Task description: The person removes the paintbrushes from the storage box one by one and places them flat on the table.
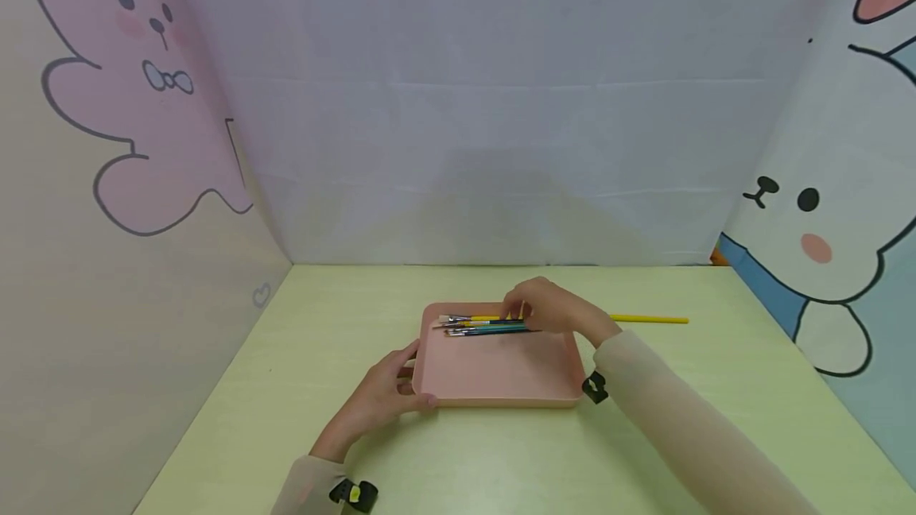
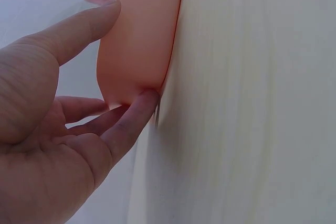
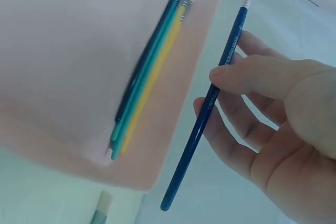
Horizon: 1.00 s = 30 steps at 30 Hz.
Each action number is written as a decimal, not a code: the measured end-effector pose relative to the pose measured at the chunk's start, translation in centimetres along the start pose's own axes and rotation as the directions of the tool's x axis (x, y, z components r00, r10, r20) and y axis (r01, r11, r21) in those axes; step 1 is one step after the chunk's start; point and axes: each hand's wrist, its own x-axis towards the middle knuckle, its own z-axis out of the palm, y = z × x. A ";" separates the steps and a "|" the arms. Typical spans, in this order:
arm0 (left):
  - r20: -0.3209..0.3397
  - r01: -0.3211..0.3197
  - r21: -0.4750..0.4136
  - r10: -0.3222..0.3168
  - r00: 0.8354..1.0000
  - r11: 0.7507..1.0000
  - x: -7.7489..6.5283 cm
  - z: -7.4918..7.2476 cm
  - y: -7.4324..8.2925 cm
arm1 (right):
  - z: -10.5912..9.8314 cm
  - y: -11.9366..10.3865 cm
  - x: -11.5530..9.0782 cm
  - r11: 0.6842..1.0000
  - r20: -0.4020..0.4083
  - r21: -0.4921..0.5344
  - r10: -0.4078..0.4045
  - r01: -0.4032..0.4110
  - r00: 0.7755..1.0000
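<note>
My right hand (image 1: pixel 547 306) is over the back part of the pink tray (image 1: pixel 501 376). Between its thumb and fingertips it pinches a dark blue paintbrush (image 3: pixel 201 119) with an orange-tipped head, clearest in the right wrist view. Several thin paintbrushes (image 3: pixel 144 80), yellow, teal and dark blue, lie side by side inside the tray along its back edge, their bristles to the left in the head view. My left hand (image 1: pixel 379 396) grips the tray's left side, the thumb at the front corner and the fingers around the wall (image 2: pixel 139 40).
A yellow stick-like handle (image 1: pixel 651 319) lies on the pale table (image 1: pixel 501 459) to the right of the tray, partly behind the right forearm. Cloth walls (image 1: pixel 501 141) with cartoon animals enclose the table at the back and sides.
</note>
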 end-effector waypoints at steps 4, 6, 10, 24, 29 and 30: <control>0.006 0.003 0.024 -0.003 1.000 1.000 0.0 0.1 -0.3 | -0.7 0.3 -1.4 1.000 -0.037 0.000 -0.024 0.024 0.999; 0.008 0.009 0.035 -0.009 1.000 0.999 0.0 0.0 -0.3 | -1.0 0.4 -2.0 1.000 -0.046 -0.005 -0.007 0.007 0.999; 0.010 0.000 0.042 -0.001 1.000 0.999 -0.1 -0.1 -0.2 | -1.6 0.7 -3.3 0.999 -0.061 0.005 0.040 -0.039 0.997; -0.004 0.028 0.049 -0.027 1.000 0.998 -0.1 0.0 0.0 | -2.2 2.9 -8.5 0.990 -0.203 -0.033 0.127 -0.137 0.971; 0.004 0.029 0.032 -0.029 1.000 0.999 -0.2 -0.1 -0.1 | -1.9 3.9 -10.1 0.983 -0.234 -0.006 0.179 -0.185 0.956; 0.005 0.030 0.030 -0.031 1.000 0.999 -0.2 -0.1 -0.1 | -1.8 4.2 -10.4 0.981 -0.237 -0.001 0.187 -0.193 0.953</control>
